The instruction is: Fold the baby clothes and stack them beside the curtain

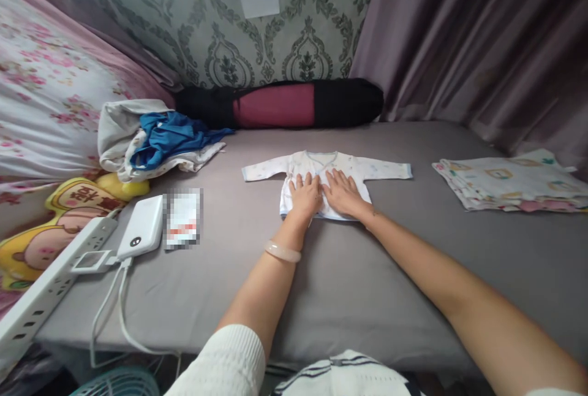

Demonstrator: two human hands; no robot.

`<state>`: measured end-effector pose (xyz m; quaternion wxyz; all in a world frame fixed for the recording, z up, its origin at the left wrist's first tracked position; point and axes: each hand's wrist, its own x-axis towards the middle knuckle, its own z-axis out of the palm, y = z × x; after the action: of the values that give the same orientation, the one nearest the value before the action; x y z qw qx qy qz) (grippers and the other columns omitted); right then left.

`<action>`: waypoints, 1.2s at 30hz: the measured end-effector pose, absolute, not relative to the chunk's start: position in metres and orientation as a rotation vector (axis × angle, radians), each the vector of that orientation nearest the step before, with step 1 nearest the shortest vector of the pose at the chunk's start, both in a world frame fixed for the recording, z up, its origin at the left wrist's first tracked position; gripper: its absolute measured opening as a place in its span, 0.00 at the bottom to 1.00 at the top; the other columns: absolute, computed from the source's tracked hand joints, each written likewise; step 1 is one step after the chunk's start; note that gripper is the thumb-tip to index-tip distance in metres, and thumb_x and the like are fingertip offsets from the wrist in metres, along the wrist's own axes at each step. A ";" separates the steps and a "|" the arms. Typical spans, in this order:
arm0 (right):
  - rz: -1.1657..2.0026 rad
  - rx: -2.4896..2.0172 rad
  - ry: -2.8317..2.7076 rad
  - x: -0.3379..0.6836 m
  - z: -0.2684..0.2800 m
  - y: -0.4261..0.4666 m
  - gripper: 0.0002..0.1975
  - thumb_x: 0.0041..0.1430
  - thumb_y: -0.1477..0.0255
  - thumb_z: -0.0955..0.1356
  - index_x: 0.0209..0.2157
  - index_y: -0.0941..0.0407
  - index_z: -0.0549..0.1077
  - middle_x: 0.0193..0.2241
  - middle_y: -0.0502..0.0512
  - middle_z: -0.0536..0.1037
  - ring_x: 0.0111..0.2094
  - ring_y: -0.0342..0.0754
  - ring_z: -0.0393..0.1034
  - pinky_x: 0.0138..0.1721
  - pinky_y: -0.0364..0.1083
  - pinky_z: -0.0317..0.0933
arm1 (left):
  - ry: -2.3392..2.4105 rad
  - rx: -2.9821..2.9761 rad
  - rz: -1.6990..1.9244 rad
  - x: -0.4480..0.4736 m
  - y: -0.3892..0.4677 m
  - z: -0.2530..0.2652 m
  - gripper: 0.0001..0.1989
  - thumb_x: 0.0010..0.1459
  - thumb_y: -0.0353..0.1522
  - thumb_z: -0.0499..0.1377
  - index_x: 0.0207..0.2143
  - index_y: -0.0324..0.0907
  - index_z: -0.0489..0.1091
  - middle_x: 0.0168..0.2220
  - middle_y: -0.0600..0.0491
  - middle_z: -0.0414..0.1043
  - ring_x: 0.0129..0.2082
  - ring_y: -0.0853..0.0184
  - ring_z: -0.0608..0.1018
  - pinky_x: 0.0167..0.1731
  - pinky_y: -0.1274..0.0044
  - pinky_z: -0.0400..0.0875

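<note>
A small white baby shirt (pixel 321 166) with pale blue trim lies flat on the grey sheet, its sleeves stretched out to both sides. My left hand (pixel 305 195) rests flat on the left part of its body, fingers spread. Beside it, nearly touching, my right hand (pixel 343 194) presses flat on the middle and right of the shirt with fingers extended. Neither hand grasps anything. The palms hide part of the shirt's front and lower edge. A pale bangle (pixel 282 252) circles my left wrist.
Folded patterned cloths (pixel 509 181) lie at right. A blue garment (pixel 168 135) tops a clothes pile at back left. A white power bank (pixel 142 224) with cables, a blurred packet (pixel 182 218), a power strip (pixel 55 273) and a yellow plush (pixel 27 249) occupy the left. A black-and-red bag (pixel 275 105) lies along the wall.
</note>
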<state>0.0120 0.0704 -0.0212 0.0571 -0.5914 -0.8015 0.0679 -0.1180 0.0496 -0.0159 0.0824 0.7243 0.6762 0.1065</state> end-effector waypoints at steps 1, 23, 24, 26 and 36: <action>0.201 -1.787 -2.450 0.010 -0.019 0.060 0.29 0.68 0.63 0.51 0.66 0.61 0.53 0.67 0.66 0.48 0.67 0.61 0.40 0.64 0.62 0.37 | 2.010 2.166 0.316 -0.119 0.050 -0.016 0.25 0.65 0.34 0.42 0.64 0.47 0.56 0.67 0.50 0.53 0.66 0.51 0.53 0.62 0.54 0.48; 0.163 -1.887 -2.407 0.056 -0.015 0.038 0.33 0.68 0.60 0.51 0.66 0.67 0.52 0.67 0.68 0.47 0.68 0.58 0.37 0.65 0.59 0.34 | 1.929 2.369 0.208 -0.113 0.038 -0.023 0.30 0.67 0.46 0.36 0.66 0.43 0.52 0.68 0.46 0.48 0.68 0.53 0.50 0.63 0.53 0.46; 0.180 -1.896 -2.406 0.056 -0.015 0.038 0.33 0.68 0.60 0.51 0.66 0.67 0.52 0.67 0.68 0.46 0.68 0.59 0.37 0.65 0.59 0.35 | 1.921 2.352 0.179 -0.114 0.039 -0.025 0.31 0.67 0.46 0.36 0.66 0.43 0.51 0.68 0.46 0.47 0.68 0.53 0.50 0.63 0.53 0.46; 0.195 -1.895 -2.398 0.055 -0.015 0.038 0.33 0.68 0.60 0.51 0.66 0.66 0.52 0.68 0.68 0.46 0.68 0.59 0.37 0.65 0.59 0.35 | 1.918 2.337 0.148 -0.116 0.040 -0.025 0.31 0.67 0.47 0.35 0.67 0.44 0.50 0.69 0.46 0.45 0.68 0.54 0.49 0.63 0.53 0.45; 0.070 -1.808 -2.372 0.055 -0.014 0.032 0.31 0.68 0.60 0.52 0.66 0.62 0.55 0.67 0.68 0.50 0.68 0.60 0.39 0.64 0.64 0.32 | 2.220 2.279 0.269 -0.122 0.036 -0.013 0.32 0.67 0.44 0.36 0.65 0.34 0.54 0.66 0.39 0.51 0.68 0.54 0.51 0.64 0.55 0.41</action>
<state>0.0548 0.0315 -0.0144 0.0791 -0.6040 -0.7927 0.0235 -0.1221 0.0364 -0.0131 -0.0256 0.7136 0.6950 0.0842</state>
